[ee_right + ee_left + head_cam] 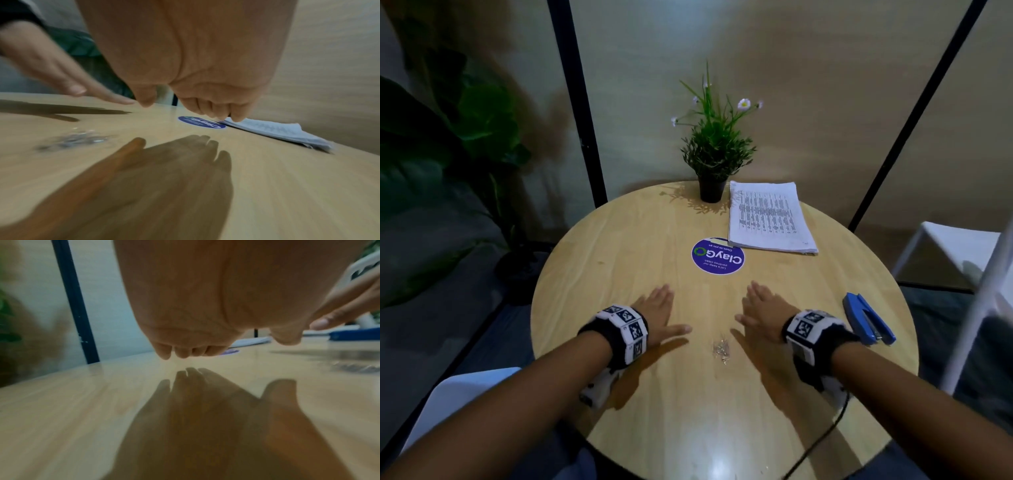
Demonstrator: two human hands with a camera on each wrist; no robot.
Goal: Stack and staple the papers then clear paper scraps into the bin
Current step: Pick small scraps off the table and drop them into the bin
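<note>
A stack of printed papers [768, 217] lies at the far right of the round wooden table [619, 240], also seen in the right wrist view as papers [277, 131]. A blue stapler [868, 318] rests at the right edge, behind my right wrist. Small metal staples [720, 347] lie scattered between my hands, blurred as staples [78, 139]. My left hand [659, 310] and right hand [762, 308] hover flat, palms down, just above the table with fingers straight. Neither holds anything.
A potted plant [714, 150] stands at the table's far edge beside the papers. A round blue sticker [717, 256] marks the table's middle. A white chair [955, 253] stands at right, another chair [465, 394] at lower left. No bin is in view.
</note>
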